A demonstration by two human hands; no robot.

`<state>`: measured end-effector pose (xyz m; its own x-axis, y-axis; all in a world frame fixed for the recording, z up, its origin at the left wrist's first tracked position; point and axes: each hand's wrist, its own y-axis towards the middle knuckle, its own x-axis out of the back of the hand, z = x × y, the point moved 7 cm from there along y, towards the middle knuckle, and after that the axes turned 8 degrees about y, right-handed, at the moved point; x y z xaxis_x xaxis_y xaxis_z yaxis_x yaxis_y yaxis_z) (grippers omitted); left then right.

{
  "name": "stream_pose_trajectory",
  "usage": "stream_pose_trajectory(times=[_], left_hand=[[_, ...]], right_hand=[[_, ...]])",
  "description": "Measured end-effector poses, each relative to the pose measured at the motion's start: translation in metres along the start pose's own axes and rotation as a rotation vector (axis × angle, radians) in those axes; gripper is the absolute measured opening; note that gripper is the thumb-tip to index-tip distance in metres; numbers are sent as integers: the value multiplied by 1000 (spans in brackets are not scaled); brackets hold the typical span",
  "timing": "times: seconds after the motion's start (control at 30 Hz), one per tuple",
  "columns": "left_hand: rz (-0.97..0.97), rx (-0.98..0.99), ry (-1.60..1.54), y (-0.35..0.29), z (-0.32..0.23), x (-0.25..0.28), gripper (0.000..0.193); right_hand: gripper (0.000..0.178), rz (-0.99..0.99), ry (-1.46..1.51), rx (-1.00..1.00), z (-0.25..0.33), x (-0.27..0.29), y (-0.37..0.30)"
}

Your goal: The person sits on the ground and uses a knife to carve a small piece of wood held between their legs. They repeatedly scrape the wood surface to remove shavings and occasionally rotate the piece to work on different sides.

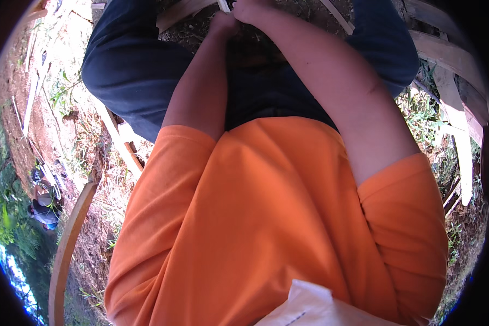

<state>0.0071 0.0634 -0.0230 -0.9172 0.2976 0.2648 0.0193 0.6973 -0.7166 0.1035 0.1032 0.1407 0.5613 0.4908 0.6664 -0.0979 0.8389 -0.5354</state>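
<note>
My left hand (223,25) is closed at the top edge, its fingers curled around the lower end of a narrow pale strip (224,6). The strip runs out of the picture, so its kind and length cannot be told. Right beside it, slightly higher, my right hand (250,10) is closed with the fingers bent. The top edge cuts part of it off, and whatever lies in its grip is hidden. Both forearms reach forward between my bent legs in dark trousers (130,76). A pale wooden board (180,13) lies just left of my hands.
Several wooden planks (452,57) are piled at the right, over grass. A curved-looking timber (70,244) stands at the left, and another wood piece (117,138) lies near my left leg. Farther left, another person (43,211) is on the bare ground near greenery.
</note>
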Motion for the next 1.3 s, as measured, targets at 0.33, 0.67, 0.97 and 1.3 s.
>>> stream_pose_trajectory(times=[0.33, 0.67, 0.97, 1.3], left_hand=[[-139, -30, 174, -11, -8, 14, 68], [-77, -26, 8, 17, 26, 3, 62], [-126, -144, 267, 8, 5, -5, 62], [85, 93, -508, 4, 12, -14, 51]], right_hand=[[23, 344, -234, -17, -5, -19, 58], [31, 607, -741, 18, 25, -62, 100], [45, -388, 268, -28, -39, -52, 85], [37, 252, 167, -61, -17, 24, 36]])
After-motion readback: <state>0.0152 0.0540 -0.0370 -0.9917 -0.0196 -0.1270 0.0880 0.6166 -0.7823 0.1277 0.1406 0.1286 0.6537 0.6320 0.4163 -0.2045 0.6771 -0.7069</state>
